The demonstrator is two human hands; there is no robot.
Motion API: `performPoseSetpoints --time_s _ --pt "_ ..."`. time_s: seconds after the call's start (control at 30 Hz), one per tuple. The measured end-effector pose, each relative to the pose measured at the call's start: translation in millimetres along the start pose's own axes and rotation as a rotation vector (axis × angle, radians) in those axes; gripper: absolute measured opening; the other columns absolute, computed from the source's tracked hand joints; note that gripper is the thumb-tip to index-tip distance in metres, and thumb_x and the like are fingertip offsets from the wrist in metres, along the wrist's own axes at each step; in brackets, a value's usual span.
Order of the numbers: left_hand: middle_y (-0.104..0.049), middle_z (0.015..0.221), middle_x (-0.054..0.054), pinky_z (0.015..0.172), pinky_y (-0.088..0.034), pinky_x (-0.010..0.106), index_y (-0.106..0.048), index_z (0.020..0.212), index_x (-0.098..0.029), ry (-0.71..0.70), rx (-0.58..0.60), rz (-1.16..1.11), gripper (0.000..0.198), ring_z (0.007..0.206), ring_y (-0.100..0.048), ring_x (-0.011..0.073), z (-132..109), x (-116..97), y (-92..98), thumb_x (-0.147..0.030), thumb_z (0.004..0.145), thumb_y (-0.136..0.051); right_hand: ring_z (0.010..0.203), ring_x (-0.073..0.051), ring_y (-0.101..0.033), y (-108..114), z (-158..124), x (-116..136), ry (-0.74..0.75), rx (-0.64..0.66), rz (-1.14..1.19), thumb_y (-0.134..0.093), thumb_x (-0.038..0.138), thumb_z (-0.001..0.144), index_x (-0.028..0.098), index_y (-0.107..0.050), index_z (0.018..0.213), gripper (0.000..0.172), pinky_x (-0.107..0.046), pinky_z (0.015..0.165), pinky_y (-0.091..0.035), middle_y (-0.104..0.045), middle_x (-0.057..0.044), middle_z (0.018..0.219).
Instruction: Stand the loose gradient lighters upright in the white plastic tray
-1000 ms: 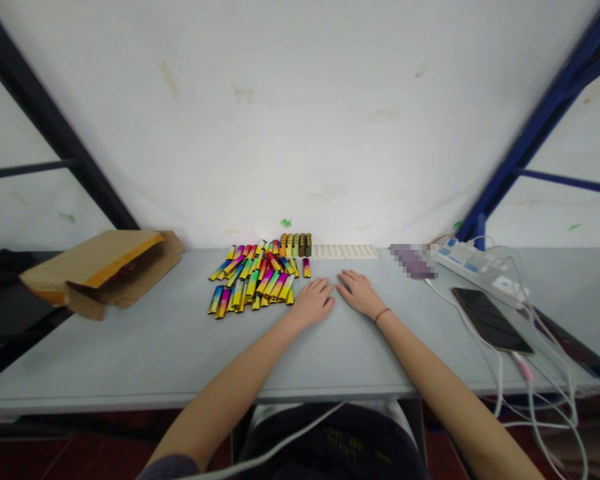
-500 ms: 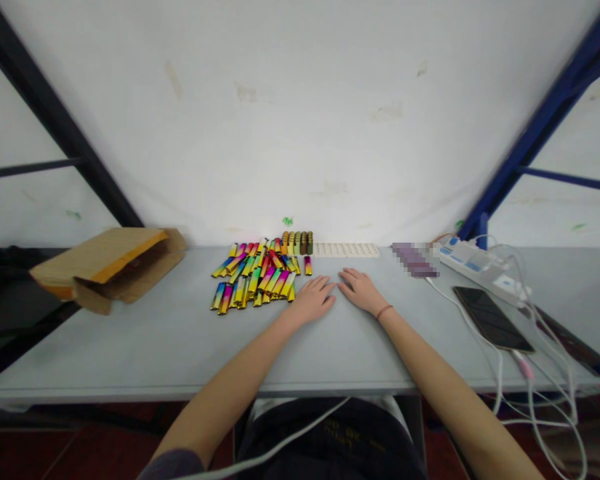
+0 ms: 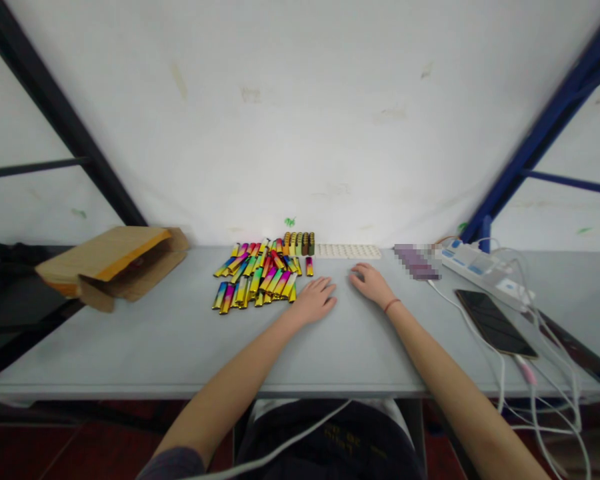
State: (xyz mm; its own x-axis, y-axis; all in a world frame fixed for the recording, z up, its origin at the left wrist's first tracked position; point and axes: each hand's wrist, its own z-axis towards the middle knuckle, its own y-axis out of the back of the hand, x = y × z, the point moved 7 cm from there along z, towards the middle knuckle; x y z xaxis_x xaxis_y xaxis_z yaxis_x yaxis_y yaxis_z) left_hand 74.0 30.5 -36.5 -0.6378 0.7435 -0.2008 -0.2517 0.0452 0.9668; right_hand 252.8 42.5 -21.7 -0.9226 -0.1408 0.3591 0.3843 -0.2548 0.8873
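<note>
Both hands empty, nothing gripped. Left hand (image 3: 316, 300) lies palm down on the tabletop, fingers loosely spread and pointing forward, just beside the right end of the lighter pile (image 3: 253, 280). Right hand (image 3: 373, 284) is also palm down, fingers lightly curled, a little further from the pile and well apart from the left hand's wrist. Thin dark-red wrist cord (image 3: 391, 305) on the right wrist. Both forearms bare, reaching in from the bottom of the view.

Pile: slim flat lighters with a glossy metallic gradient, yellow through pink and blue, lying jumbled on the grey table (image 3: 180, 353). Using the pile as reference: one lone lighter (image 3: 309, 267) lies just right of it, nearest the left hand. Behind it stands a tight upright row of lighters (image 3: 299, 244). Right of that row, a white studded plastic plate (image 3: 347, 251) lies against the wall edge. Further right: a pixelated purple object (image 3: 416, 261), a white power strip (image 3: 475, 267), a black smartphone (image 3: 495, 323) and white cables (image 3: 500, 373). Left of the pile: an open kraft-paper envelope (image 3: 120, 267) with an orange edge.
</note>
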Motion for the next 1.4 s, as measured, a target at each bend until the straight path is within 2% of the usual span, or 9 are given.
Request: performPoseSetpoints --time_s 0.1,0.23,0.43,0.6,0.73,0.87,0.97,1.13,1.4 --pt "-0.047 0.160 0.016 0.125 -0.032 0.046 -0.056 0.145 -0.015 0.011 0.008 -0.014 0.049 0.152 -0.038 0.0266 -0.8 -1.1 0.8 -0.038 0.104 -0.042 0.139 -0.030 -0.053 11.0 12.5 -20.9 -0.108 -0.095 -0.125 -0.053 0.026 0.096 0.007 -0.062 0.136 0.045 -0.043 0.117 -0.041 -0.058 -0.022 0.148" --pt "-0.044 0.162 0.014 0.125 -0.031 0.046 -0.055 0.147 -0.016 0.010 0.027 -0.026 0.051 0.153 -0.037 0.0268 -1.7 -3.0 2.0 -0.040 0.104 -0.040 0.152 -0.033 -0.036 10.9 21.0 -34.8 -0.195 0.046 -0.234 -0.049 0.038 0.102 0.011 -0.048 0.150 0.055 -0.051 0.118 -0.038 -0.043 -0.018 0.163" --pt "-0.045 0.161 0.015 0.126 -0.029 0.045 -0.054 0.148 -0.014 0.026 0.037 -0.029 0.051 0.153 -0.037 0.0278 -1.5 -4.3 2.2 -0.038 0.104 -0.040 0.125 -0.032 -0.063 28.7 -4.5 -24.1 -0.191 0.126 -0.392 -0.049 0.036 0.101 0.009 -0.066 0.127 0.041 -0.039 0.104 -0.047 -0.067 -0.022 0.134" --pt "-0.059 0.149 0.016 0.119 -0.039 0.043 -0.066 0.134 -0.014 -0.041 -0.050 -0.023 0.041 0.142 -0.051 0.0280 -2.4 -10.7 8.6 -0.032 0.101 -0.050 0.108 -0.033 -0.071 38.4 -40.0 -12.2 -0.181 0.219 -0.449 -0.051 0.033 0.098 0.012 -0.076 0.110 0.035 -0.040 0.092 -0.052 -0.075 -0.022 0.117" --pt "-0.074 0.115 0.010 0.103 -0.049 0.037 -0.075 0.110 -0.020 -0.102 -0.118 -0.002 0.024 0.113 -0.067 0.0232 -6.4 -12.9 30.6 -0.026 0.098 -0.055 0.123 -0.034 -0.064 40.7 -41.3 -2.2 -0.069 0.178 -0.354 -0.058 0.037 0.096 0.016 -0.071 0.127 0.039 -0.044 0.102 -0.050 -0.069 -0.018 0.135" --pt "-0.074 0.105 0.012 0.096 -0.047 0.040 -0.074 0.106 -0.018 0.181 -0.247 0.114 0.025 0.108 -0.064 0.0264 -16.6 16.1 71.5 -0.027 0.099 -0.051 0.149 -0.044 -0.037 34.0 -25.6 -12.9 -0.153 0.099 -0.327 -0.057 0.055 0.096 0.021 -0.055 0.148 0.061 -0.064 0.111 -0.040 -0.042 -0.014 0.164" --pt "-0.073 0.113 0.015 0.095 -0.045 0.044 -0.076 0.105 -0.016 0.432 -0.240 0.192 0.030 0.114 -0.062 0.0315 -29.1 41.8 90.8 -0.033 0.099 -0.051 0.148 -0.042 -0.038 13.8 -20.3 -20.3 -0.197 0.184 -0.260 -0.048 0.058 0.100 0.024 -0.052 0.149 0.060 -0.065 0.112 -0.040 -0.043 -0.013 0.163" --pt "-0.072 0.118 0.018 0.094 -0.045 0.046 -0.077 0.106 -0.015 0.595 -0.086 0.184 0.040 0.117 -0.062 0.0352 -37.9 57.0 89.8 -0.048 0.096 -0.056 0.150 -0.042 -0.035 2.0 -28.7 -18.7 -0.174 0.142 -0.193 -0.044 0.059 0.101 0.020 -0.049 0.152 0.065 -0.062 0.116 -0.037 -0.043 -0.013 0.163" --pt "-0.072 0.119 0.020 0.098 -0.043 0.048 -0.075 0.107 -0.014 0.609 -0.069 0.216 0.030 0.116 -0.064 0.0347 -36.5 46.2 81.1 -0.026 0.099 -0.049 0.148 -0.042 -0.039 0.3 -33.8 -18.6 -0.072 0.110 -0.089 -0.053 0.066 0.093 0.017 -0.051 0.149 0.075 -0.060 0.121 -0.033 -0.049 -0.016 0.159"
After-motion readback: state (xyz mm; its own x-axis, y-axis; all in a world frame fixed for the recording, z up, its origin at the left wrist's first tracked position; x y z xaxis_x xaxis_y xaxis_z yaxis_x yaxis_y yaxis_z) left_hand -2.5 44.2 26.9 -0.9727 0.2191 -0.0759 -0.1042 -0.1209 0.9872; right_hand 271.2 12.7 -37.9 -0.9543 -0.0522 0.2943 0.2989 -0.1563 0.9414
